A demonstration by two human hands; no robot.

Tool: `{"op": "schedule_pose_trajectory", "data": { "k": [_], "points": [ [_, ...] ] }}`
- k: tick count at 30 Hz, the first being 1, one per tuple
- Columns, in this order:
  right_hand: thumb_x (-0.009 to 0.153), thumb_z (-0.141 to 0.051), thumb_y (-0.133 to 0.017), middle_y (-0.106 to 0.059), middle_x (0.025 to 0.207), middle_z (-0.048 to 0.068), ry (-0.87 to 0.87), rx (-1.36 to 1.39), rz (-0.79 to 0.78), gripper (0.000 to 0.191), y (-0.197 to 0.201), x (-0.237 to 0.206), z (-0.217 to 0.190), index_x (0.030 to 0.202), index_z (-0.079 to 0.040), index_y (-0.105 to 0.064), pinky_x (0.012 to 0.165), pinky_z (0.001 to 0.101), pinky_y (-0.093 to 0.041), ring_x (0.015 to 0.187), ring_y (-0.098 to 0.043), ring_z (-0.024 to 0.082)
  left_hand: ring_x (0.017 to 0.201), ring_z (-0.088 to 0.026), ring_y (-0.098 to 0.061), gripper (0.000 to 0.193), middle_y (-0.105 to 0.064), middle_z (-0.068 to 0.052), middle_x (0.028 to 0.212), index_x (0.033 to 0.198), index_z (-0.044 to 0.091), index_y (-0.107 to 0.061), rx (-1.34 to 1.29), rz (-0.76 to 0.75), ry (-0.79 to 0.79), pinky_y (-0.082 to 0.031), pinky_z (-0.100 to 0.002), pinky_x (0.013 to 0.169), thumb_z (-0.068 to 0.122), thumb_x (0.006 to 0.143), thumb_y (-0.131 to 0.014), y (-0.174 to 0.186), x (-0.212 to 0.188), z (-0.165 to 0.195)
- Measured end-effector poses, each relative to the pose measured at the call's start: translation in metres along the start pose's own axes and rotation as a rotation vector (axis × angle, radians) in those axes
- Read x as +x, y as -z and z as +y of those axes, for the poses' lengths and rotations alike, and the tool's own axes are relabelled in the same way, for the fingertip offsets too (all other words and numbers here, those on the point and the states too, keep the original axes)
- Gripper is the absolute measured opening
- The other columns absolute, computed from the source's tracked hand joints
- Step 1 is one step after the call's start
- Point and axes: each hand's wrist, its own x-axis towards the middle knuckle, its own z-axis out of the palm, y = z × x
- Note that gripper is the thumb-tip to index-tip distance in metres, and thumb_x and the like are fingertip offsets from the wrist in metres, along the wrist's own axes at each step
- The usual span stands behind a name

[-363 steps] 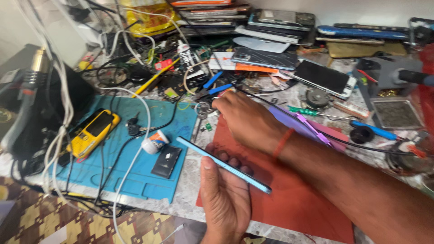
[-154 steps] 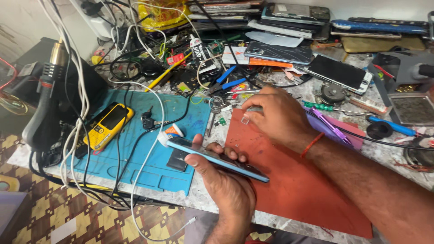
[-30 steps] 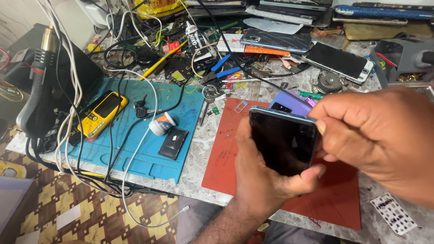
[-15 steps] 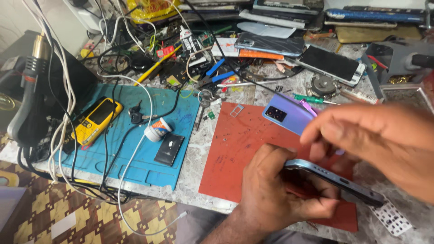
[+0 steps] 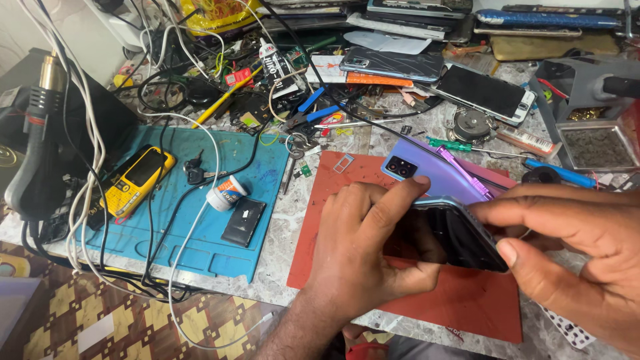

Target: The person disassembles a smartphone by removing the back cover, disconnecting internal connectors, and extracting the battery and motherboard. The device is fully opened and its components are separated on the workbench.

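My left hand (image 5: 360, 257) grips a smartphone with a dark screen (image 5: 460, 233) at its near end, thumb stretched along the top edge. My right hand (image 5: 573, 257) holds the same phone from the right, fingers over its upper edge and thumb under it. The phone is tilted just above a red work mat (image 5: 467, 303). Behind it on the mat lies a purple phone back cover (image 5: 437, 175) with its camera cut-outs showing.
A blue mat (image 5: 200, 240) at left carries a yellow phone (image 5: 137, 181), a small white pot (image 5: 225, 195) and a dark rectangular part (image 5: 243, 221). White and black cables (image 5: 87, 153), tweezers, screwdrivers and several phones crowd the back. A hot-air handle (image 5: 37, 133) stands far left.
The phone has gone from upright, screen facing me, to lying tilted and low over the red mat. Both hands have come down with it and closed on its two ends.
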Motion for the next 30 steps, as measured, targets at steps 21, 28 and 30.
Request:
{"op": "schedule_pose_trajectory", "data": {
  "k": [21, 28, 30],
  "points": [
    [0.097, -0.029, -0.062, -0.070, 0.078, -0.001, -0.153, -0.383, 0.093, 0.024, -0.005, 0.019, -0.030, 0.104, -0.014, -0.079, 0.062, 0.0271, -0.053, 0.067, -0.067, 0.010, 0.103, -0.027, -0.061, 0.071, -0.059, -0.006, 0.110, 0.133, 0.008, -0.053, -0.075, -0.102, -0.022, -0.043, -0.044, 0.091, 0.023, 0.072, -0.089, -0.003, -0.002, -0.006],
    [0.096, -0.016, -0.055, -0.078, 0.084, -0.006, -0.072, -0.062, -0.227, 0.030, 0.025, 0.015, 0.010, 0.109, -0.019, -0.082, 0.064, 0.0224, -0.063, 0.074, -0.073, 0.007, 0.099, -0.025, -0.058, 0.062, -0.056, -0.003, 0.104, 0.133, 0.011, -0.057, -0.019, -0.225, -0.127, -0.042, -0.044, 0.091, 0.033, 0.081, -0.083, 0.001, -0.001, 0.001],
    [0.092, -0.019, -0.061, -0.075, 0.080, -0.006, -0.277, -0.228, -0.424, 0.024, 0.031, 0.012, 0.025, 0.106, -0.025, -0.080, 0.065, 0.0259, -0.058, 0.072, -0.072, 0.007, 0.097, -0.024, -0.056, 0.055, -0.056, -0.002, 0.104, 0.135, 0.012, -0.058, 0.075, -0.259, -0.203, -0.041, -0.043, 0.087, 0.035, 0.091, -0.081, 0.003, -0.002, 0.005]
  ]
}}
